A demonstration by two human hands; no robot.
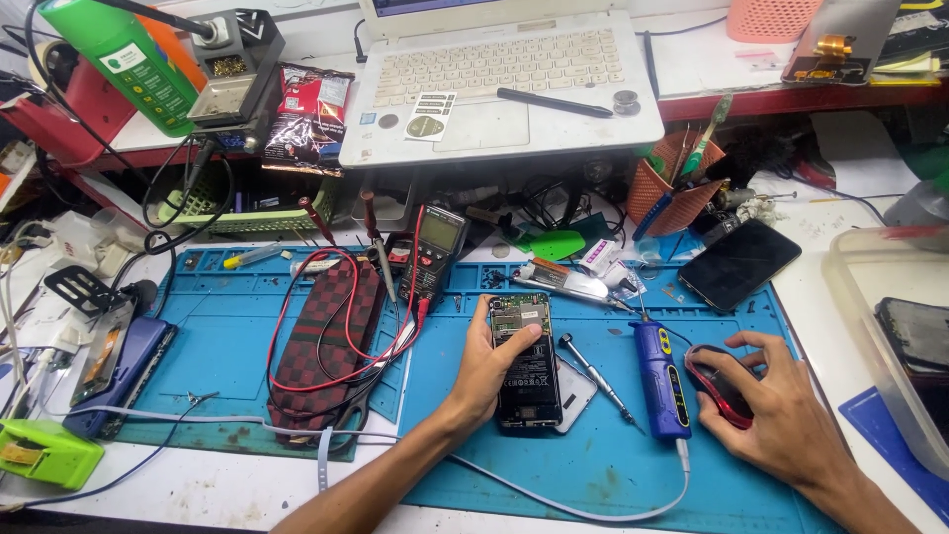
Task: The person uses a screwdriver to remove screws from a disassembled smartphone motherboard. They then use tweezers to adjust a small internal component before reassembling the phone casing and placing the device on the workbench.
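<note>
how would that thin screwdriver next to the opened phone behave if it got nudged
The thin screwdriver looks round and slim, lying loose on the blue mat, so it would probably roll. It seems stiff and light. The mat's surface might slow it somewhat.

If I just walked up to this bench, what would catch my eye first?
Probably the opened phone at the centre of the blue mat, steadied by the left hand, its insides bare. Right of it lies a blue electric screwdriver, and the right hand rests on a red and black mouse. Behind, a white laptop sits on a raised shelf.
</note>
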